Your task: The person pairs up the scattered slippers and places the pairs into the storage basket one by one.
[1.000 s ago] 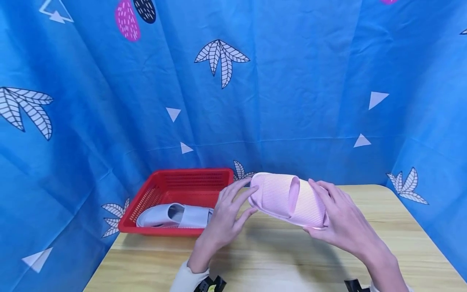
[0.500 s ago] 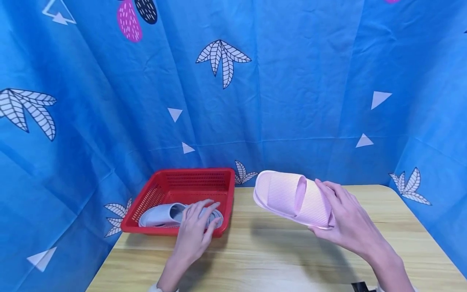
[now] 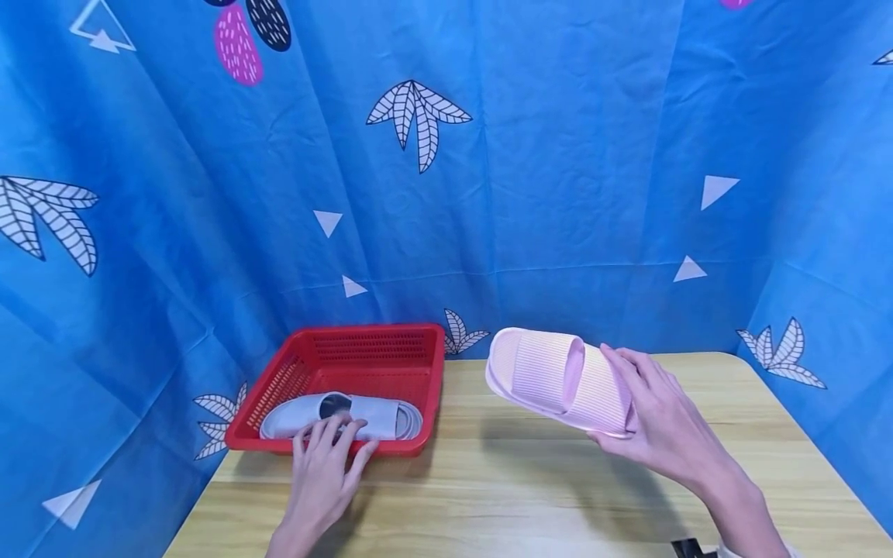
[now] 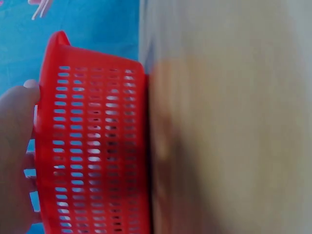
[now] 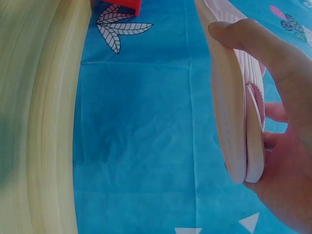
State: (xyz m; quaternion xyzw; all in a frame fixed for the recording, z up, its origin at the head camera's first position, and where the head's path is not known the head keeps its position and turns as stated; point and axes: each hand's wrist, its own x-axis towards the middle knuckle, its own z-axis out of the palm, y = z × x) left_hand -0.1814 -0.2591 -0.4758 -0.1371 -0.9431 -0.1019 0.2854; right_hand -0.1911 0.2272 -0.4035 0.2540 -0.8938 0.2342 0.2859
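My right hand (image 3: 663, 418) grips a pair of pink ribbed slippers (image 3: 544, 372) by one end, above the table at right. Two soles lie against each other in the right wrist view, with the thumb (image 5: 222, 31) across the side of the slippers (image 5: 229, 107). My left hand (image 3: 321, 480) is at the near rim of a red plastic basket (image 3: 380, 341), its loosely bent fingers reaching over the rim. Inside, along the near wall, lies a pair of grey slippers (image 3: 377, 415). The left fingertips are close to them; contact is unclear. The basket wall (image 4: 92, 146) partly hides the left fingers.
The basket stands at the left of a light wooden table (image 3: 530, 496). A blue patterned curtain (image 3: 572, 170) hangs behind the table and along its sides. The table's right corner (image 3: 732, 364) is rounded.
My left hand has let go of the pink slippers and moved left to the basket's near rim. The right hand still holds the pink slippers in nearly the same place.
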